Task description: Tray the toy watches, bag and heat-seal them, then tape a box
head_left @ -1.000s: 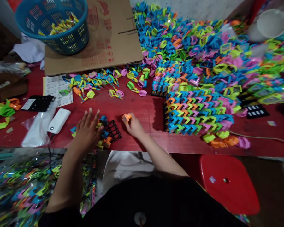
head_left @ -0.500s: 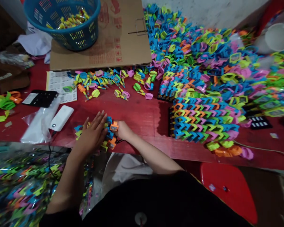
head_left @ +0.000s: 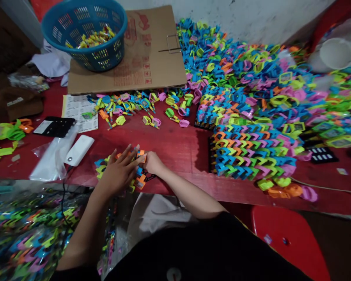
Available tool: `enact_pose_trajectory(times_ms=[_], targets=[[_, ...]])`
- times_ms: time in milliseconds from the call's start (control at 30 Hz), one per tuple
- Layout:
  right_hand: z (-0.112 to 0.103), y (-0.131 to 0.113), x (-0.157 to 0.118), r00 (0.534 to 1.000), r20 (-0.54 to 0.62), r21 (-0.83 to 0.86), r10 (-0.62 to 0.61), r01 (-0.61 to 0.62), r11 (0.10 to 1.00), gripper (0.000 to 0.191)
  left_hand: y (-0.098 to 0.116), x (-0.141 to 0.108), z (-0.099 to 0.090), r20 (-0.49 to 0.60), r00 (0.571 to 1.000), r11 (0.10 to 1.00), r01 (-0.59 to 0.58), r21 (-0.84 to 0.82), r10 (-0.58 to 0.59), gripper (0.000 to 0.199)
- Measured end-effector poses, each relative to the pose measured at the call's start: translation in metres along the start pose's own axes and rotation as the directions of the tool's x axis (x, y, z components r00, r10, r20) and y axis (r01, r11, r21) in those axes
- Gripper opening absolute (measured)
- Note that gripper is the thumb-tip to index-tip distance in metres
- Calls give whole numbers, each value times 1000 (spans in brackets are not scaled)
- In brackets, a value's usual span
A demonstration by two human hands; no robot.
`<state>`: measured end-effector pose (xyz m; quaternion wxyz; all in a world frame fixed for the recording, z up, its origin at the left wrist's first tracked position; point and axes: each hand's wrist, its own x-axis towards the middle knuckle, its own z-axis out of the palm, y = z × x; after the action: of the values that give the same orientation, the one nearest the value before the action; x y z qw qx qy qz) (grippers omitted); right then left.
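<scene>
Left hand [head_left: 118,171]: palm down, fingers spread, grip wide, lying over a cluster of small plastic pieces [head_left: 101,168] at lower centre-left of frame. Pieces are glossy, blocky, blue / yellow-green / orange. Whether the covered fingers pinch anything, can't tell.

Right hand [head_left: 153,163]: just right of the cluster, grip narrow, holding an orange piece [head_left: 142,157] at the fingertips. Piece is squarish, smooth plastic; left fingers reach its edge. Right fingertips partly hidden.

Black openwork frame [head_left: 150,178]: thin plastic, sticks out from under the cluster, below the right hand.

Counter [head_left: 175,142]: red, smooth, slightly scuffed.

Upper left: round blue perforated basket [head_left: 105,58], rigid plastic, small yellow bits inside, sitting on flat brown cardboard [head_left: 160,70] with red print. Loose pieces with striped stems [head_left: 119,120] scatter along its lower edge, some on a printed paper sheet [head_left: 86,121].

Left: white rounded slab [head_left: 79,150] with cable, beside a clear, crinkled plastic bag [head_left: 51,164].

Right of centre: block of stacked pieces [head_left: 251,152], curved bands in neat slanted rows. Behind it, a loose multicolour heap [head_left: 228,66] against the wall.

Lower right: red stool [head_left: 289,238], smooth, rounded corners.
</scene>
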<state>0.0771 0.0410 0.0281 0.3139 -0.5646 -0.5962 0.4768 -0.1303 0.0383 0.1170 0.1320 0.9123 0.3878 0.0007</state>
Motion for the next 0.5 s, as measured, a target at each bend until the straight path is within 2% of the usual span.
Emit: enact_pose_trajectory(times_ms=[100,133,167,200,233,267,300,333,400,500], targets=[[-33,6,21,976,213,-101,-50,73,992,20,1,-2,0,-13,1000,1000,-7,-11,6,54],[-47,6,34,975,216,-142,-45,77,987,23,2,-2,-1,-16,1000,1000,-10,-19,9,54],[-61,5,49,991,128,-190,-38,62,980,26,2,-2,-1,-21,1000,1000,-11,-27,11,54],[-74,2,66,999,-30,-250,-39,31,968,30,2,-2,-1,-27,1000,999,-13,-36,12,55],[-85,-1,82,977,-208,-324,-50,-20,946,35,2,-2,-1,-34,999,999,-13,-45,11,55],[-92,-4,97,939,-339,-391,-58,-84,916,41,2,-2,-1,-42,999,999,-11,-53,9,55],[-96,-8,109,908,-415,-449,-55,-152,881,46,2,-1,-1,-48,999,998,-9,-61,6,55],[-97,-11,117,899,-436,-498,-36,-208,842,50,1,-1,0,-53,999,998,-9,-68,5,54],[-90,-14,118,923,-384,-579,31,-267,770,51,0,-1,0,-60,998,997,-11,-80,6,52],[-74,-9,84,944,-325,-676,49,-268,686,48,-1,-1,2,-85,996,996,-20,-89,13,50]])
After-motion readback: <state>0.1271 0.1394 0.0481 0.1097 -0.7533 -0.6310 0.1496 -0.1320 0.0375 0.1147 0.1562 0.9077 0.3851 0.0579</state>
